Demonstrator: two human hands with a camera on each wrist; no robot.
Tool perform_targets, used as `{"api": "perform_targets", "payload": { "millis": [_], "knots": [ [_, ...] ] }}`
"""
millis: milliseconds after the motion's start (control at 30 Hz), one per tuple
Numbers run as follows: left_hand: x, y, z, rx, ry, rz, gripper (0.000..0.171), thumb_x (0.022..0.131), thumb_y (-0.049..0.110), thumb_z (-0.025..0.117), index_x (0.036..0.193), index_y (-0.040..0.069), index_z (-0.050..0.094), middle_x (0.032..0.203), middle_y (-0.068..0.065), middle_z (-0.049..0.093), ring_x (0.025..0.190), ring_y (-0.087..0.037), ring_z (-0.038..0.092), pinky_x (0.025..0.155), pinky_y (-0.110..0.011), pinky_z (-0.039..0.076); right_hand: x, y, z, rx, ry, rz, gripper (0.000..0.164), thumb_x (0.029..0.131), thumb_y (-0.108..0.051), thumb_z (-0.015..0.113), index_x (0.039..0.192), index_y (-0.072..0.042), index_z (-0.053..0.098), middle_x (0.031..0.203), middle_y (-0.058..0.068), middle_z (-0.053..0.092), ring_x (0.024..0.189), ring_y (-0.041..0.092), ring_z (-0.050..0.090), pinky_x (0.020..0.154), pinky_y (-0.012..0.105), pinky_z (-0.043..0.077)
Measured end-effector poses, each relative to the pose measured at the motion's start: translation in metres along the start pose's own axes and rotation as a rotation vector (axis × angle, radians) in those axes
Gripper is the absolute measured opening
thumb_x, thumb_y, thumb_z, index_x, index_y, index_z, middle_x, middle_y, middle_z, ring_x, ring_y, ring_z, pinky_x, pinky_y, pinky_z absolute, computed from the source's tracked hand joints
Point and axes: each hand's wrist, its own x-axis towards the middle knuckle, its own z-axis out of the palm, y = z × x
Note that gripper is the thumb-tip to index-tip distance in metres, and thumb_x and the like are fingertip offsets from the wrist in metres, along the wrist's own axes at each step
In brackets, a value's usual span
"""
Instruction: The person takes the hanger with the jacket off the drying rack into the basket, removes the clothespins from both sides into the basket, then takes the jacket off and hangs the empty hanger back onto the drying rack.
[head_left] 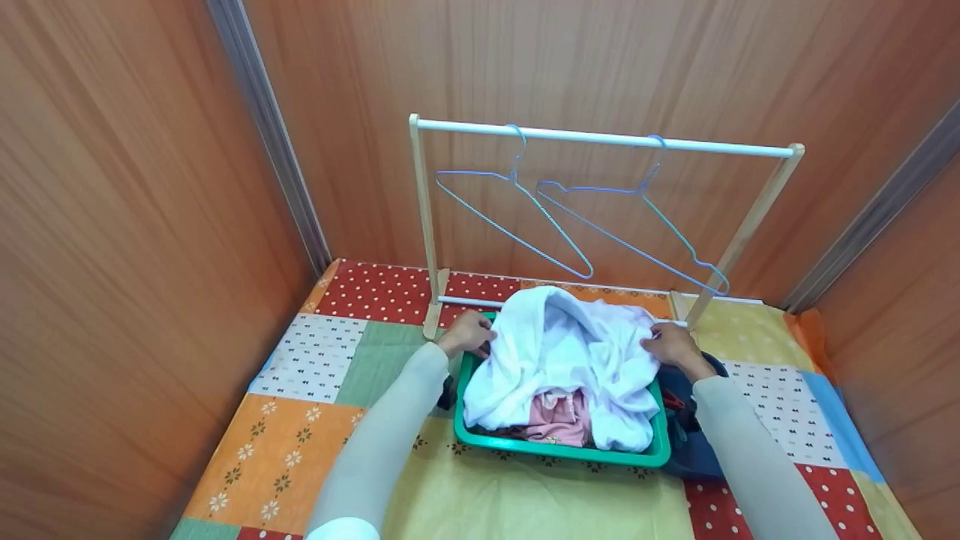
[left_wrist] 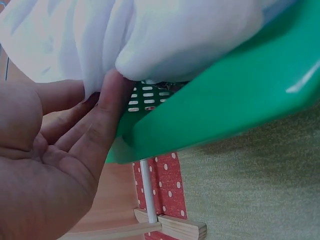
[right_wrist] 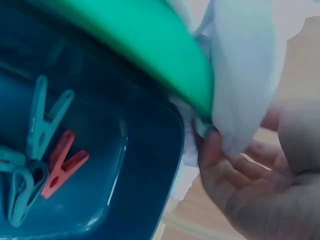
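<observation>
A crumpled white cloth garment lies heaped in a green basket, over a pink garment that shows at the front. At the basket's back left, my left hand pinches the white cloth between thumb and fingers; the left wrist view shows the cloth just above the slotted basket. On the opposite side my right hand grips the cloth's edge. In the right wrist view that hand holds the cloth beside the green rim. The garment's exact kind is unclear.
Behind the basket stands a rack with a white bar and wooden legs. Two blue wire hangers hang from it. Right of the basket is a dark blue bin with teal and red clothespins. Wood panels enclose the patchwork cloth surface.
</observation>
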Motion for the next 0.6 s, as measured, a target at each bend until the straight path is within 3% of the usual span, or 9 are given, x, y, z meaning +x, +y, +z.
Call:
{"api": "perform_targets", "payload": {
  "millis": [133, 200, 300, 467, 600],
  "knots": [
    [-0.001, 0.003, -0.001, -0.004, 0.059, 0.050, 0.023, 0.099, 0.018, 0.059, 0.114, 0.003, 0.067, 0.110, -0.012, 0.066, 0.095, -0.024, 0.068, 0.081, -0.037, 0.060, -0.001, 0.002, -0.001, 0.030, 0.123, -0.029, 0.025, 0.097, -0.015, 0.055, 0.108, 0.005, 0.066, 0.094, 0.021, 0.066, 0.075, 0.024, 0.057, 0.062, 0.031, 0.046],
    [-0.002, 0.006, -0.002, -0.018, 0.083, 0.067, 0.022, 0.099, 0.020, 0.059, 0.113, 0.005, 0.067, 0.113, -0.011, 0.066, 0.099, -0.025, 0.067, 0.086, -0.040, 0.058, -0.002, 0.001, -0.002, 0.052, 0.172, -0.040, 0.021, 0.097, -0.014, 0.056, 0.104, 0.002, 0.068, 0.090, 0.017, 0.066, 0.072, 0.021, 0.055, 0.059, 0.028, 0.043],
    [-0.005, 0.011, -0.002, -0.035, 0.098, 0.082, 0.023, 0.098, 0.023, 0.060, 0.115, 0.008, 0.066, 0.115, -0.008, 0.066, 0.099, -0.024, 0.065, 0.089, -0.041, 0.057, -0.005, -0.002, -0.003, 0.074, 0.229, -0.061, 0.020, 0.097, -0.012, 0.057, 0.104, 0.002, 0.069, 0.092, 0.019, 0.068, 0.074, 0.022, 0.058, 0.061, 0.028, 0.045],
    [-0.011, 0.023, -0.002, -0.074, 0.124, 0.146, 0.022, 0.098, 0.020, 0.060, 0.115, 0.008, 0.067, 0.110, -0.009, 0.068, 0.093, -0.019, 0.064, 0.085, -0.036, 0.058, -0.011, -0.012, -0.006, 0.103, 0.303, -0.096, 0.024, 0.096, -0.012, 0.058, 0.112, 0.002, 0.070, 0.107, 0.023, 0.070, 0.092, 0.031, 0.064, 0.073, 0.036, 0.051],
    [-0.017, 0.031, -0.001, -0.094, 0.145, 0.207, 0.019, 0.099, 0.018, 0.059, 0.112, 0.007, 0.068, 0.109, -0.010, 0.068, 0.095, -0.019, 0.064, 0.085, -0.035, 0.058, -0.019, -0.019, -0.007, 0.137, 0.330, -0.113, 0.026, 0.098, -0.012, 0.056, 0.115, 0.003, 0.069, 0.110, 0.024, 0.068, 0.092, 0.032, 0.064, 0.072, 0.035, 0.052]
  ]
}}
